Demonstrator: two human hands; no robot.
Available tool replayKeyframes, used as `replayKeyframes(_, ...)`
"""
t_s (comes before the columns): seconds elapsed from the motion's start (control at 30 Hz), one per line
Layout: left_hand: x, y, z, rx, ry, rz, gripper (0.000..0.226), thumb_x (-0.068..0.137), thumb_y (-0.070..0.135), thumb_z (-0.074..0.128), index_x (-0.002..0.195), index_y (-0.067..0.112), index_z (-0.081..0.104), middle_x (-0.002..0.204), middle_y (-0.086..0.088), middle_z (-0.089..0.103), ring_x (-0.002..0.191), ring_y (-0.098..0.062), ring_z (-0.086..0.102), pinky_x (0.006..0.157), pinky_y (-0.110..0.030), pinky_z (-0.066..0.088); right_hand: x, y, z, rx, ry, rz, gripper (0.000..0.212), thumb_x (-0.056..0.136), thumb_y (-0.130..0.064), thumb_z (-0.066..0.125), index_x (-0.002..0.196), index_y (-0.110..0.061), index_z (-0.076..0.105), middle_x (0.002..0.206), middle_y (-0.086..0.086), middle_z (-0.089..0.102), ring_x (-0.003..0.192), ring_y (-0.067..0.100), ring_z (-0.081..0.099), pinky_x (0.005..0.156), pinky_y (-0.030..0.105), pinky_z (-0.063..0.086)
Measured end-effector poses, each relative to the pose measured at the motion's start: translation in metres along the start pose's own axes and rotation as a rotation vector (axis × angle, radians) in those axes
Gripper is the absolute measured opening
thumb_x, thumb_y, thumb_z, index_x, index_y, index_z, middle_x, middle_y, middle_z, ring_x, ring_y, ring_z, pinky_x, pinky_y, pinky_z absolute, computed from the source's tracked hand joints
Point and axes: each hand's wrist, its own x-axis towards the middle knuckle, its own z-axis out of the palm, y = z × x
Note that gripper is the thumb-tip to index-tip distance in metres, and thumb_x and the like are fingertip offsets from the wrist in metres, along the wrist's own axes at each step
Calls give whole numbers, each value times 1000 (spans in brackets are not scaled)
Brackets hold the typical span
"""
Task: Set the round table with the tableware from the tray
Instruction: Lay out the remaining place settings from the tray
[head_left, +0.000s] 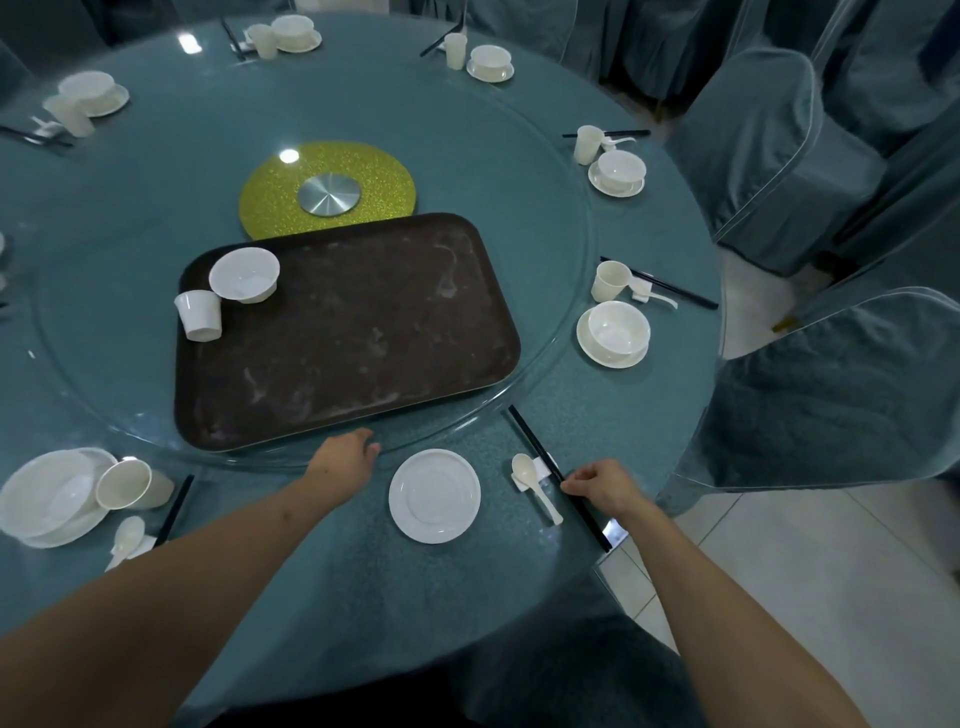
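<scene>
Both forearms bare, entering from the bottom corners of the frame and converging toward lower centre. Left arm runs long from lower left; left hand (347, 451) lies palm down at lower centre, fingers loosely extended toward the upper right, holding nothing. Right arm comes up from lower right, wrist bent inward; right hand (602, 488) at lower right of centre, knuckles up, fingers curled, fingertips pinched together pointing left.
</scene>
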Motion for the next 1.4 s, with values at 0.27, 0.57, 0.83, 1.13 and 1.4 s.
replayKeyframes(0.27, -1, 0, 0, 7, -2, 10, 45, 105, 30, 41, 144, 8, 45, 138, -17, 57, 122, -34, 56, 101, -36, 43, -3, 0, 0, 8, 9, -6, 9, 85, -23, 82, 89, -15, 79, 93, 1, 76, 91, 15, 69, 73, 24, 48)
replayKeyframes(0.57, -3, -1, -1, -7, -6, 13, 47, 105, 30, 41, 146, 7, 44, 141, -16, 54, 127, -33, 53, 104, -35, 41, -8, 2, 2, 39, 41, -4, 9, 84, -23, 82, 88, -15, 80, 92, 0, 77, 90, 16, 70, 73, 25, 50)
replayKeyframes(0.83, -4, -4, -6, -97, -16, 0, 46, 105, 32, 40, 145, 9, 45, 143, -14, 53, 130, -32, 50, 106, -36, 41, -20, -12, 5, 118, 142, -19, 20, 81, -24, 85, 91, -14, 73, 91, 3, 74, 85, 19, 69, 72, 26, 52)
replayKeyframes(1.13, -6, -16, -24, -261, 4, -1, 39, 103, 30, 40, 133, 10, 55, 131, -14, 61, 121, -32, 56, 98, -33, 43, -35, -73, 16, 188, 226, -127, 20, 97, -28, 63, 89, -11, 67, 82, 10, 70, 68, 17, 59, 71, 36, 52)
replayKeyframes(1.4, -9, -44, -64, -382, 171, -23, 28, 103, 25, 43, 119, 11, 61, 112, -15, 67, 100, -33, 62, 78, -33, 49, -38, -149, 64, 178, 169, -203, 21, 98, -25, 64, 97, -5, 68, 78, 7, 69, 62, 15, 58, 58, 24, 49)
